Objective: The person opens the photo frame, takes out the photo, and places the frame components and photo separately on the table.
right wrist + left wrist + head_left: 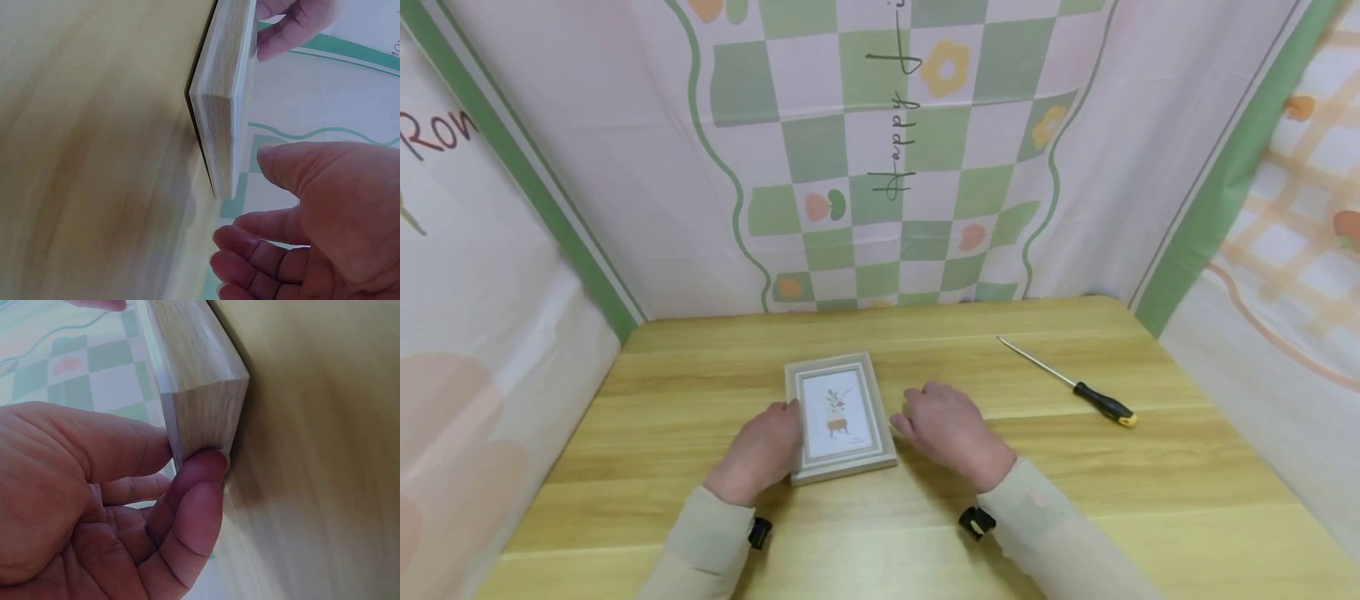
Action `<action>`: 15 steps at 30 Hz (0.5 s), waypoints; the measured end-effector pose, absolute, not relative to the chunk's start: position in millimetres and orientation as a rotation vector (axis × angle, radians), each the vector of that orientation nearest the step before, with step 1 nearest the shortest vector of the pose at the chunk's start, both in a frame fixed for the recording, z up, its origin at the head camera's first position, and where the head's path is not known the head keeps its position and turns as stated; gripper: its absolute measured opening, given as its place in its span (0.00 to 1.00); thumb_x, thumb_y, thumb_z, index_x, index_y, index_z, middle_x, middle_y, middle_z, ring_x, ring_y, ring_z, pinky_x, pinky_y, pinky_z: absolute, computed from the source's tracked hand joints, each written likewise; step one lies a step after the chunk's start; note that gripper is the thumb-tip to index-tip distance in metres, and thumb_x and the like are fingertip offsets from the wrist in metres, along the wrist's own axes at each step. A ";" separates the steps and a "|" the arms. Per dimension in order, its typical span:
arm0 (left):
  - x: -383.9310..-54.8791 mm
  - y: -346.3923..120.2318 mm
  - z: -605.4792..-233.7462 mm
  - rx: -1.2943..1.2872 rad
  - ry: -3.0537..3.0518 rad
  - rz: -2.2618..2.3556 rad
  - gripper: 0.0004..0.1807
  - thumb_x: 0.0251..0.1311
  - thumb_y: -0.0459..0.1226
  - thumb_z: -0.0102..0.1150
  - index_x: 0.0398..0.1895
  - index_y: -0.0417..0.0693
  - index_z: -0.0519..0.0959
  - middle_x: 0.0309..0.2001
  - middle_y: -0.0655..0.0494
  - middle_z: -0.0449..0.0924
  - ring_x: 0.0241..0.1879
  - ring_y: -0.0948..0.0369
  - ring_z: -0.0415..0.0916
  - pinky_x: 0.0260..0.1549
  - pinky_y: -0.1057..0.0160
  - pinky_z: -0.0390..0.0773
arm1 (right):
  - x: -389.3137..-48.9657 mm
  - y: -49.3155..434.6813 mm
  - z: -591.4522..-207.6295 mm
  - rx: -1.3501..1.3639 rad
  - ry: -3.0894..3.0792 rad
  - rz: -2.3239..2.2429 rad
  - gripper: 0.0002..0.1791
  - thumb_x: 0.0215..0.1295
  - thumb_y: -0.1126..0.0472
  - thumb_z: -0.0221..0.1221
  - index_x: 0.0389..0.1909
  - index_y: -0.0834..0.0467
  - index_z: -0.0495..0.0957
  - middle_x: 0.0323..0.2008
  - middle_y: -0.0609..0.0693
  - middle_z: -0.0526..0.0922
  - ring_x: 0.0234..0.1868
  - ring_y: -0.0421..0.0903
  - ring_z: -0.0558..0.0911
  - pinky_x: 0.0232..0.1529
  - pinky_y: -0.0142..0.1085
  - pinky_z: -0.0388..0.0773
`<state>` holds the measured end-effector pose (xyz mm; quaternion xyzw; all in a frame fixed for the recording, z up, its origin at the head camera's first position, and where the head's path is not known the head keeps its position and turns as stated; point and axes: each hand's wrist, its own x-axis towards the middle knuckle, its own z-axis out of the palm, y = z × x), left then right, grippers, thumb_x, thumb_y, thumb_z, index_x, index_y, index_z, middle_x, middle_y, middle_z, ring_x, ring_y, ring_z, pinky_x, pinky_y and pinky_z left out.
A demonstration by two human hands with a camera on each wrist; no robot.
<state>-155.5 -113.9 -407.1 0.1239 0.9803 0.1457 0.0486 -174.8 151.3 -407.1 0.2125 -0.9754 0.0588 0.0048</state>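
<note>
A pale wood picture frame (pixel 842 467) with a potted-plant print lies face up on the table. My left hand (pixel 763 450) holds its left edge; in the left wrist view, the thumb is at the frame's face edge and curled fingers (pixel 197 519) meet its side (pixel 209 419). Just right of the frame is my right hand (pixel 951 429), its fingers loosely bent. The right wrist view shows a gap between that hand (pixel 325 212) and the frame's side (pixel 217 137). Nothing is in its grasp. The frame's underside is hidden.
A screwdriver (pixel 1101 404) with a black and yellow handle lies at the right of the wooden table (pixel 700 358). Behind the table hangs a green checked curtain (pixel 925 167), with more printed cloth at both sides.
</note>
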 end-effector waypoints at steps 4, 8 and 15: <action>-155.4 -110.6 -407.8 0.406 2.988 0.450 0.17 0.71 0.28 0.56 0.60 0.31 0.74 0.47 0.37 0.82 0.46 0.46 0.81 0.49 0.45 0.84 | -172.9 150.7 -408.0 0.645 -3.082 0.226 0.20 0.77 0.47 0.56 0.29 0.58 0.78 0.27 0.51 0.76 0.30 0.48 0.75 0.35 0.48 0.81; -154.8 -108.1 -407.5 0.422 2.988 0.446 0.18 0.72 0.28 0.54 0.62 0.30 0.74 0.49 0.35 0.82 0.49 0.43 0.81 0.50 0.43 0.84 | -170.7 150.3 -409.4 0.641 -3.083 0.239 0.20 0.77 0.49 0.57 0.27 0.58 0.75 0.24 0.51 0.73 0.27 0.48 0.73 0.31 0.46 0.79; -154.4 -103.0 -408.5 0.443 2.975 0.509 0.16 0.72 0.30 0.54 0.60 0.32 0.75 0.49 0.35 0.82 0.49 0.42 0.81 0.51 0.42 0.83 | -168.7 148.9 -411.6 0.631 -3.086 0.253 0.20 0.77 0.50 0.57 0.26 0.58 0.76 0.23 0.51 0.74 0.27 0.49 0.75 0.33 0.47 0.80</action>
